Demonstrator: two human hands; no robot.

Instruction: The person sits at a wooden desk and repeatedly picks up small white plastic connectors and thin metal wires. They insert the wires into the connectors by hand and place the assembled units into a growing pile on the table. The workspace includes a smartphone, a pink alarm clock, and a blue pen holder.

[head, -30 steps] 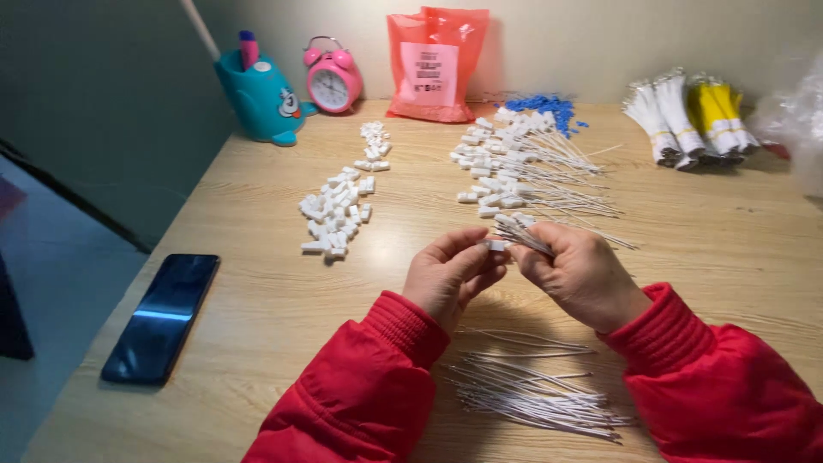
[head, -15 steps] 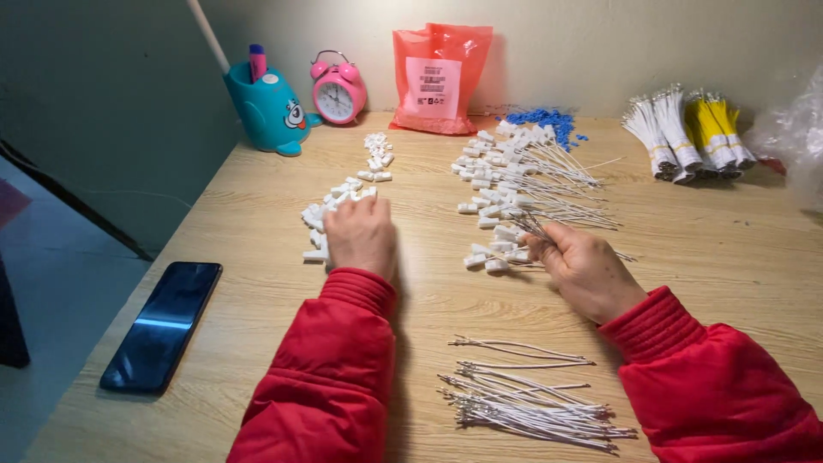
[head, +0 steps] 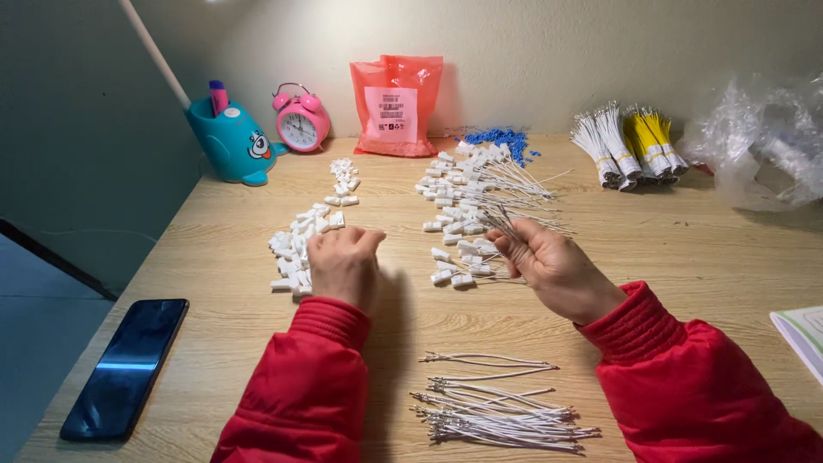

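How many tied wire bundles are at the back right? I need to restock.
4: two white bundles and two yellow bundles, side by side on the table, beside the clear plastic bag. The bag may hide more.

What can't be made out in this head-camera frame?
- Left hand: its fingertips curl onto the pile of small white plastic pieces; whether it grips one is hidden by the hand's back.
- Right hand: pinches a few thin wires; their count is too fine to tell.
- Booklet: cut off by the right edge.
- Clear plastic bag: contents blurred.
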